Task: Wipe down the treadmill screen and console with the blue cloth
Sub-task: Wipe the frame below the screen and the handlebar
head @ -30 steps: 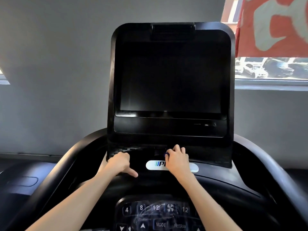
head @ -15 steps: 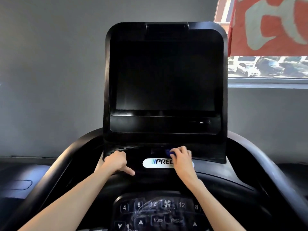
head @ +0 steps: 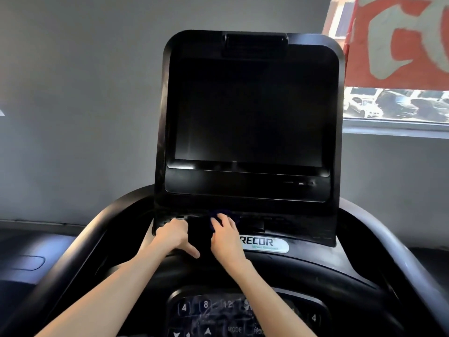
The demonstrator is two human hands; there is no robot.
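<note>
Fingers [head: 221, 221] of the right hand [head: 227, 242] are bent and bunched close together, pressing the blue cloth [head: 226, 212] down onto the console [head: 291, 229] ledge. Only a dark blue fringe of the cloth peeks out past the fingertips, tucked right under the bottom lip of the screen housing, a touch left of centre; the rest is hidden beneath the hand.

Over to the left hand [head: 171, 235], just beside it: knuckles up, fingers curled over the front edge of that same ledge and gripping it, thumb poking out down and to the right. A narrow strip of black console shows between the two hands, so they're close but not touching.

Up above, the screen [head: 247, 113] stands dark and blank, a thin streak of light along its lower edge, and neither hand is on it.

Just right of the right wrist sits a silver logo plate [head: 264, 244] reading "RECOR", its left end covered by the hand. Down between the forearms is the keypad [head: 206, 310], with 4, 8, 12 and MODE readable through glare. Black side rails [head: 80, 251] sweep round on either side.

Behind it all is a grey wall [head: 85, 93], and top right a window [head: 398, 105] showing parked cars under a red-and-white banner [head: 401, 45]
</note>
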